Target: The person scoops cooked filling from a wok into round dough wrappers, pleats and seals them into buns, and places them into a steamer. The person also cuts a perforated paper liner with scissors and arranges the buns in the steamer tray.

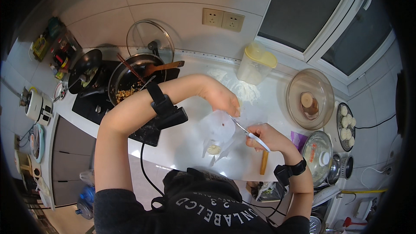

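Observation:
My left hand point(225, 100) pinches the edge of a thin, round-edged sheet of white paper point(218, 126) above the counter. In my right hand point(269, 136) is a pair of scissors with white handles point(258, 140). Its blades point up and left and meet the paper close to my left fingertips. A small pleated dough bun point(214, 149) sits on the counter just below the sheet, with paper scraps around it. Below my right hand lies a wooden stick point(264, 163), perhaps a rolling pin, its upper end hidden.
Spilled flour point(247, 91) whitens the counter beside a yellow-lidded container point(256, 65). To the right are a large clear bowl point(310, 81), a steamer with several buns point(347, 125) and a glass lid point(315, 165). A wok with filling point(126, 94) stands on the stove at left.

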Tool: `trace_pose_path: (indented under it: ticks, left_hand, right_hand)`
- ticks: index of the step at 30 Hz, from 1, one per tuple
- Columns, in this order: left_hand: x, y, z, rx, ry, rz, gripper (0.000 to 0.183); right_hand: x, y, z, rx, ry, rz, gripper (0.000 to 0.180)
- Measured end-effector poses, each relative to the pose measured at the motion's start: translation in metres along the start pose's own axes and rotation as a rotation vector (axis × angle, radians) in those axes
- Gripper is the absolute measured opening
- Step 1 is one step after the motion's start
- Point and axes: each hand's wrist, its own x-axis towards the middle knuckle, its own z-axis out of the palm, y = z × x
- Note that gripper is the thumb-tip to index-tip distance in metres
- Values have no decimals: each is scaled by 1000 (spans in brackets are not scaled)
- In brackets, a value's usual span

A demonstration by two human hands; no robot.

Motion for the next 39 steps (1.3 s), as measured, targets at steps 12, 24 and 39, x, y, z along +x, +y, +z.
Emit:
trace_pose_path:
  ticks: [12,24,39]
  left_hand:
    - [20,-29,-10,-127,-3,-41,43]
    - [49,-100,-20,-523,-166,-36,43]
    - [60,-268,80,-1288,1191,-220,33]
  right_hand:
    - [28,-7,-25,-129,-45,33,48]
    - [106,-8,-63,-433,-254,123,64]
    - [211,90,-54,-414,154,83,56]
